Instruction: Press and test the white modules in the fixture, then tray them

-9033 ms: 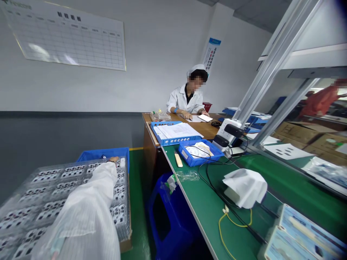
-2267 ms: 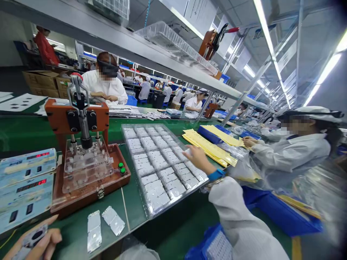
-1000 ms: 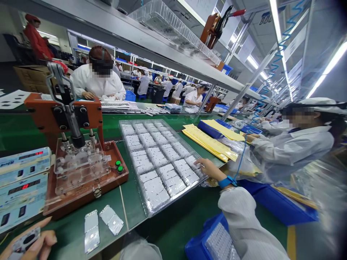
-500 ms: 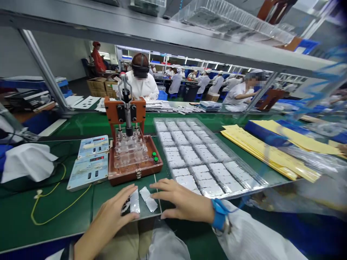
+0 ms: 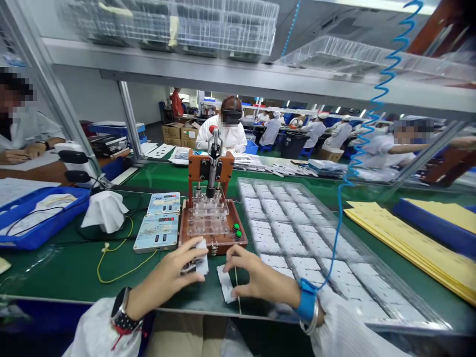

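My left hand point(image 5: 174, 270) curves round a small stack of flat silvery metal plates point(image 5: 202, 260), thumb at the near end and fingers at the far end. Dark parts show between its fingers and the stack. To the right, my right hand point(image 5: 251, 277) has its thumb and fingertips on the edges of a single metal plate point(image 5: 225, 283), low over the green table. Just beyond both hands stands a toggle-clamp press fixture point(image 5: 210, 218) with a clear block on a brown base.
Right of the fixture lies a clear tray point(image 5: 256, 238) of silvery plates. Two control boxes point(image 5: 158, 230) stand left, near a yellow cable point(image 5: 111, 280). A blue coiled hose point(image 5: 339, 213) hangs before the tray. Yellow sheets point(image 5: 401, 243) lie far right; a blue bin point(image 5: 74, 218) sits left.
The camera view has swung left, so the scene sits further right. The single plate now lies farther from the stack, and my right thumb and fingers have closed in on it.
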`<move>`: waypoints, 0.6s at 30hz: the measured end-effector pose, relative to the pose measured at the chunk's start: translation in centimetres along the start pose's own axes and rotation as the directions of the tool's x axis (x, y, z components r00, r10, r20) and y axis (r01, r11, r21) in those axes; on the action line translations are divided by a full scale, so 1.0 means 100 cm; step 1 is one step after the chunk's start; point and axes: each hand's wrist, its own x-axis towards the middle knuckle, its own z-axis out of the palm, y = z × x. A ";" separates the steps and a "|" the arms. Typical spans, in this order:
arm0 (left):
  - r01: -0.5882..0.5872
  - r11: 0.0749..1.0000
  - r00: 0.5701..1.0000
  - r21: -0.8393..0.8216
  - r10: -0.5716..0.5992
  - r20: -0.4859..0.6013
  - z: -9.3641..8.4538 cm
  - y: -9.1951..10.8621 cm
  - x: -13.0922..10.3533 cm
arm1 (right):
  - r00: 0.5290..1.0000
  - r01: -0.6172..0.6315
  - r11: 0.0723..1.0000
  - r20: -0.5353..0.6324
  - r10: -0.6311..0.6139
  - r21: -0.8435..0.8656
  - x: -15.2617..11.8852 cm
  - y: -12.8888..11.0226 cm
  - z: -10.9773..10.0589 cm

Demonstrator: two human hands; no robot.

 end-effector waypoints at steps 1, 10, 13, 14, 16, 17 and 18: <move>-0.006 0.999 0.999 0.048 0.009 -0.045 -0.008 -0.002 0.005 | 1.000 0.014 1.000 0.014 -0.013 -0.018 0.002 0.002 -0.003; -0.066 0.911 0.998 0.408 0.061 0.026 -0.048 -0.010 0.061 | 0.992 -0.005 0.987 0.124 0.026 -0.163 0.010 0.012 0.017; -0.076 0.917 0.995 0.391 0.045 0.086 -0.053 -0.012 0.071 | 0.996 -0.026 0.998 0.084 0.031 -0.062 0.005 0.009 0.009; -0.077 0.922 0.994 0.379 0.041 0.104 -0.054 -0.013 0.074 | 0.997 -0.022 1.000 0.068 0.022 -0.003 0.004 0.007 0.002; -0.088 0.935 0.991 0.343 0.046 0.129 -0.057 -0.017 0.077 | 1.000 0.010 0.995 -0.010 -0.009 0.104 0.006 0.003 -0.016; -0.101 0.942 0.989 0.319 0.059 0.138 -0.058 -0.019 0.078 | 0.998 0.025 0.992 -0.066 -0.017 0.120 0.010 0.002 -0.026; -0.113 0.949 0.987 0.295 0.072 0.145 -0.058 -0.021 0.079 | 0.992 0.029 0.994 -0.127 -0.016 0.103 0.016 0.002 -0.036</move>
